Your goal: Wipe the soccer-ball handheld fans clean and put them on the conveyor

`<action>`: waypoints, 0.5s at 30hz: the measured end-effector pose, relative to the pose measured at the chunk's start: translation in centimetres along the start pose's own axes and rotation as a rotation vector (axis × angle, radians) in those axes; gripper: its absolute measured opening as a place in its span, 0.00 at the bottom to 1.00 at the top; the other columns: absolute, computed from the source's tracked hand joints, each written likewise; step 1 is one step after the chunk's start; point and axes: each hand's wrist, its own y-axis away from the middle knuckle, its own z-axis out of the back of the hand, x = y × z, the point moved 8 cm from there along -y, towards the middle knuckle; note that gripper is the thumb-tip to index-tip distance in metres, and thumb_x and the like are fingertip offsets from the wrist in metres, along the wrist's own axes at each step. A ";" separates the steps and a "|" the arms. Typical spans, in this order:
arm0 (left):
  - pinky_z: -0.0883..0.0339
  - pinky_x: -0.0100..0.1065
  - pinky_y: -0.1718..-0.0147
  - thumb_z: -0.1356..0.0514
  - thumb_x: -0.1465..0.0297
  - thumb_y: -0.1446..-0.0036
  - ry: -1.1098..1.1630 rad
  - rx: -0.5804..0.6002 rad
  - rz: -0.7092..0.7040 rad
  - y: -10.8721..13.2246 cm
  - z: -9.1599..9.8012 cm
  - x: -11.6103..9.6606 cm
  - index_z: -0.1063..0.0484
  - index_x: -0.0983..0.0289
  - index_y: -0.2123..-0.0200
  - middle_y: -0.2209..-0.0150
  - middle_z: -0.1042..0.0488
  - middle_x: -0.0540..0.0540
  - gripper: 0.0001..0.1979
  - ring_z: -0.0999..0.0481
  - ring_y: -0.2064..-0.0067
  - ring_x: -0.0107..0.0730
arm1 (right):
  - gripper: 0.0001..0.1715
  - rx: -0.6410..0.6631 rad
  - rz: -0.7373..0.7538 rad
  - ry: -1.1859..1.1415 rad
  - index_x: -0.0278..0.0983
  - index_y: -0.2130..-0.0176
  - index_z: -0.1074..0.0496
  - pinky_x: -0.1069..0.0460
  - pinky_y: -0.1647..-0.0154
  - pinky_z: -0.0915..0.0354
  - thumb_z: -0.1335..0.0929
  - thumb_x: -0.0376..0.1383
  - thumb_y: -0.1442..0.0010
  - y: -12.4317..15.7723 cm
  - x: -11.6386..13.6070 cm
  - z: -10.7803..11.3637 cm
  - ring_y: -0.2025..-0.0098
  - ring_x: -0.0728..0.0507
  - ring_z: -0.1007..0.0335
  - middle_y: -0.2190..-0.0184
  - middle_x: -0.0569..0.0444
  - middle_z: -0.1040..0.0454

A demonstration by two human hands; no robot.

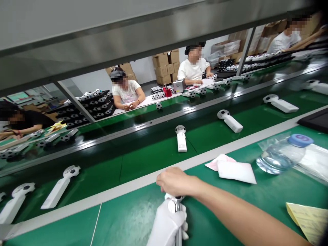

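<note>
My left hand (pixel 165 222), in a white glove, is wrapped around a white handheld device with a soccer-ball head (pixel 178 235) at the bottom centre. Its handle runs down out of view, and the glove covers much of it. Bare and curled, my right hand (pixel 174 181) lies over the top of the ball head. Its fingertips face away from me, so whether they pinch anything is hidden. Beyond my hands, a similar white device (pixel 181 141) lies on the green conveyor belt (pixel 143 155).
Right of my arm are a folded white cloth (pixel 237 172), a water bottle (pixel 280 155), a yellow paper (pixel 310 218) and a black tray (pixel 316 120). More ball-headed devices (pixel 60 188) lie along the belt. Several co-workers sit across it. A metal beam (pixel 128 37) spans overhead.
</note>
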 end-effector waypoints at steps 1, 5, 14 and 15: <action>0.31 0.37 0.64 0.46 0.64 0.42 0.017 0.026 0.012 0.1 -0.2 0.0 0.35 0.66 0.54 0.57 0.31 0.56 0.15 0.29 0.61 0.31 | 0.14 0.048 0.021 -0.051 0.34 0.65 0.26 0.52 0.66 0.38 0.39 0.28 0.46 -0.1 -0.6 0.4 0.63 0.42 0.29 0.68 0.47 0.22; 0.31 0.33 0.69 0.46 0.63 0.42 0.099 0.124 0.063 0.1 -0.6 0.0 0.34 0.66 0.55 0.61 0.30 0.55 0.15 0.29 0.66 0.27 | 0.20 0.159 0.077 -0.583 0.36 0.57 0.29 0.56 0.75 0.38 0.43 0.41 0.39 -0.2 -2.9 0.5 0.70 0.47 0.28 0.65 0.50 0.22; 0.30 0.36 0.66 0.46 0.63 0.42 0.307 0.211 0.103 -0.1 -0.3 -0.8 0.35 0.66 0.55 0.59 0.31 0.56 0.15 0.29 0.63 0.30 | 0.20 -0.718 0.085 -0.974 0.36 0.51 0.33 0.47 0.55 0.39 0.42 0.42 0.38 2.3 -3.9 1.0 0.58 0.43 0.30 0.61 0.48 0.24; 0.30 0.37 0.66 0.46 0.63 0.42 0.327 0.213 0.102 0.0 -0.3 -0.9 0.35 0.65 0.54 0.58 0.31 0.56 0.15 0.29 0.62 0.31 | 0.20 -0.760 0.133 -0.801 0.38 0.49 0.34 0.46 0.52 0.41 0.42 0.40 0.38 2.9 -3.0 1.2 0.56 0.43 0.32 0.60 0.49 0.24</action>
